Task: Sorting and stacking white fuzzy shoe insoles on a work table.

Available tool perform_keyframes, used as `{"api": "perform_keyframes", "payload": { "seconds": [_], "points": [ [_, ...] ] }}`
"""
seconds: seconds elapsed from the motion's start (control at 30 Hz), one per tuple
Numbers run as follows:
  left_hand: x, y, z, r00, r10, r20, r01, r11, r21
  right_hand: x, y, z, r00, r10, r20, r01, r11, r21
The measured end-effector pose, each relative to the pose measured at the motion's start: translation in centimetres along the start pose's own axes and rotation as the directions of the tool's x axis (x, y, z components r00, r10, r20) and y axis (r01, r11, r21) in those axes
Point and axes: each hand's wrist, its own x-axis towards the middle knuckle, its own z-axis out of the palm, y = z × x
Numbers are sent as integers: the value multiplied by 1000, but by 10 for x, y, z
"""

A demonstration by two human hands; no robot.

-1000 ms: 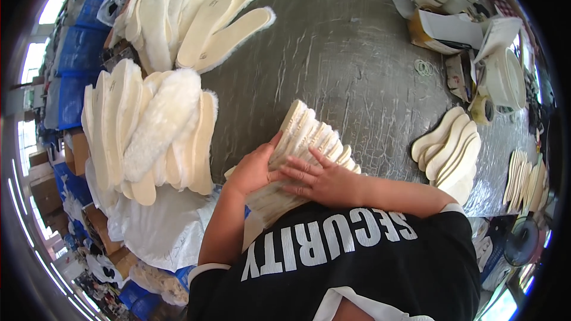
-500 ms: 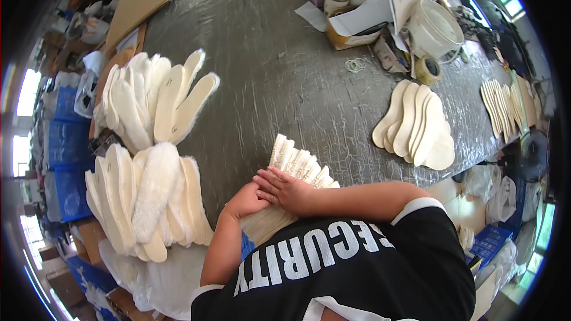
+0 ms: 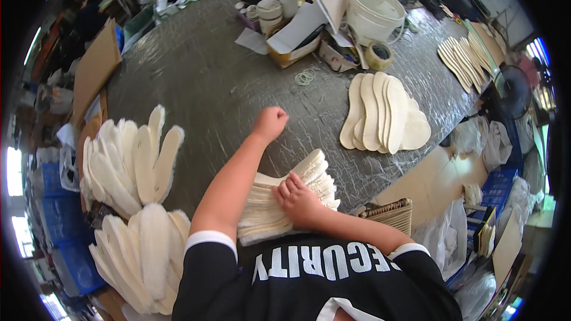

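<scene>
A wide grey worktable (image 3: pixel 196 77) fills a cluttered workshop, with fanned fleece insoles (image 3: pixel 128 160) at its left edge and flat ones (image 3: pixel 383 110) to the right. The right hand (image 3: pixel 297 202) rests with fingers spread flat, pressing but not grasping, on a stack of cream insoles (image 3: pixel 285 202) at the near edge; the left hand (image 3: pixel 270 122) is a closed, empty fist out over the table. The stack looks light, soft and prone to sliding apart, so it is best gripped across its middle from both sides.

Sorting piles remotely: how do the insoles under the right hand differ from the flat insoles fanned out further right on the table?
The insoles under the right hand form a thick, tight stack at the table's near edge; the fanned insoles lie spread in a thin, overlapping row, untouched. The stack shows fuzzy edges; the fanned ones look smooth. Both are cream and foot-shaped.
</scene>
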Motion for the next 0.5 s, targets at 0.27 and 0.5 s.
{"api": "perform_keyframes", "payload": {
  "seconds": [0.27,0.5],
  "points": [
    [128,6,65,956,93,-280,-13,962,274,-5,-6,25,950,53,-309,-47,999,26],
    [115,-11,41,941,-156,-300,28,921,-389,-3,-6,29,935,30,-352,-17,999,39]
  ]
}}
